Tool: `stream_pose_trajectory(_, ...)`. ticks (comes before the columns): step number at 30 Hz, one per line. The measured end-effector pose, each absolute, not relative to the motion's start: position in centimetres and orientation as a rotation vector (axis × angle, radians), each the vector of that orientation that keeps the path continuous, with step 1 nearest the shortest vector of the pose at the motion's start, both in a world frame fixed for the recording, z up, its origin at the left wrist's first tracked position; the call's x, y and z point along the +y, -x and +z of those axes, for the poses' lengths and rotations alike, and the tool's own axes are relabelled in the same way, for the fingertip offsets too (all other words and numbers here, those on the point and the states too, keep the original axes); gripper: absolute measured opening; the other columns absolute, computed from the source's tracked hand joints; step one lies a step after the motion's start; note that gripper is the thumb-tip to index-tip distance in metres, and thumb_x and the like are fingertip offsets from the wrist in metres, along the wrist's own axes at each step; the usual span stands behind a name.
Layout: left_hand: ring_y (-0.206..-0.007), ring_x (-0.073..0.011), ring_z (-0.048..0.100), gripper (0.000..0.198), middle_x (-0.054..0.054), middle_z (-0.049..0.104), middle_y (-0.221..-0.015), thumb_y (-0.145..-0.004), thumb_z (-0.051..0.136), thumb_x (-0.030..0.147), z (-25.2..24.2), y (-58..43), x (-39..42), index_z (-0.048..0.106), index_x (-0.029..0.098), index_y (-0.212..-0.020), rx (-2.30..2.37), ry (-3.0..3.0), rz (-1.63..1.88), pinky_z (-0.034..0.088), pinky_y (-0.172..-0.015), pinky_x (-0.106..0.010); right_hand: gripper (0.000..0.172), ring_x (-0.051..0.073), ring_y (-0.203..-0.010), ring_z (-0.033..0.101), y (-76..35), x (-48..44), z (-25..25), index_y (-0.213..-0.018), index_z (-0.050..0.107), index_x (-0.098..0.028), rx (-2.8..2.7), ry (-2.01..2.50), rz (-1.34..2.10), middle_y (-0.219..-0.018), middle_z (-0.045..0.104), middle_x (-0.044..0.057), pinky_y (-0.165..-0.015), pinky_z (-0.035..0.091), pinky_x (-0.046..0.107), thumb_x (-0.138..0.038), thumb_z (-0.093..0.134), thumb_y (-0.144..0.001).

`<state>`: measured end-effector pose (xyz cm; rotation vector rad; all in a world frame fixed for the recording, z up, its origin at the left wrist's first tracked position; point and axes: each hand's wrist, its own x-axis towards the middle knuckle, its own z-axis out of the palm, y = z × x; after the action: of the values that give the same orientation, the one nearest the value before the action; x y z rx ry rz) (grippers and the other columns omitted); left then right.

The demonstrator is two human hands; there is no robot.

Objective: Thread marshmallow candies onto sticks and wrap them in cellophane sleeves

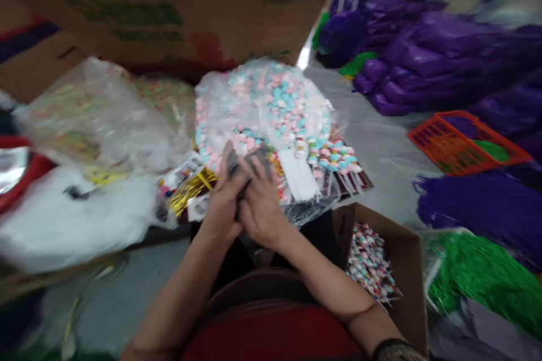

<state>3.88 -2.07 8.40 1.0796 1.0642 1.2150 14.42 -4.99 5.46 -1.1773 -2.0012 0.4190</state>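
My left hand point(226, 194) and my right hand point(265, 203) are pressed together over the table's front edge. Between them they hold a dark grey cloth point(260, 157), partly hidden by the blurred fingers. Just beyond lies a large clear bag of pink, blue and white candies point(282, 101). White sticks point(298, 176) lie in a bundle to the right of my right hand. Farther right are rows of stacked candies on sticks point(332, 155). Beside my left hand lies a gold foil strip point(190, 192).
A cardboard box point(406, 254) of finished-looking candy sticks stands at my lower right. Clear bags of yellowish candies point(76, 115) and a white plastic bag point(84, 214) lie left. Large cardboard point(241, 17) rises behind. Purple sacks point(440, 62) and an orange crate point(449, 152) are on the right.
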Motion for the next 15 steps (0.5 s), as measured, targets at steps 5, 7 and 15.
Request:
stream_pose_trajectory(5,-0.130,-0.0227,0.066,0.046,-0.005,0.072,-0.131,-0.091,0.061,0.025,8.5,-4.6,-2.2,0.056,0.029,-0.137,0.818,-0.667,1.252,0.059,-0.104,-0.038,0.047,0.031,-0.159,0.029,-14.0,-3.9,2.9,-0.139,0.060,-0.020,-1.935,1.065,0.254,-0.155,0.056,0.013,-0.129,0.005,0.067,-0.019,0.040,-0.096)
stream_pose_trajectory(7,-0.133,-0.0236,0.064,0.043,-0.005,0.070,-0.133,-0.091,0.062,0.024,8.2,-3.9,-2.0,0.059,0.026,-0.135,0.728,-0.581,1.317,0.055,-0.110,-0.040,0.044,0.032,-0.158,0.032,-13.7,-3.7,2.2,-0.136,0.063,-0.022,-1.963,1.029,0.245,-0.151,0.059,0.012,-0.128,0.006,0.070,-0.020,0.042,-0.097)
stream_pose_trajectory(15,-0.096,-0.0218,0.077,0.043,-0.005,0.075,-0.083,-0.108,0.027,0.031,8.1,0.9,-0.7,0.061,0.017,-0.132,1.242,-0.581,1.349,0.060,-0.089,-0.044,0.050,0.031,-0.150,0.047,-11.1,-6.0,1.7,-0.144,0.057,-0.028,-2.066,0.810,0.383,-0.152,0.060,0.011,-0.128,0.016,0.070,-0.019,0.052,-0.096)
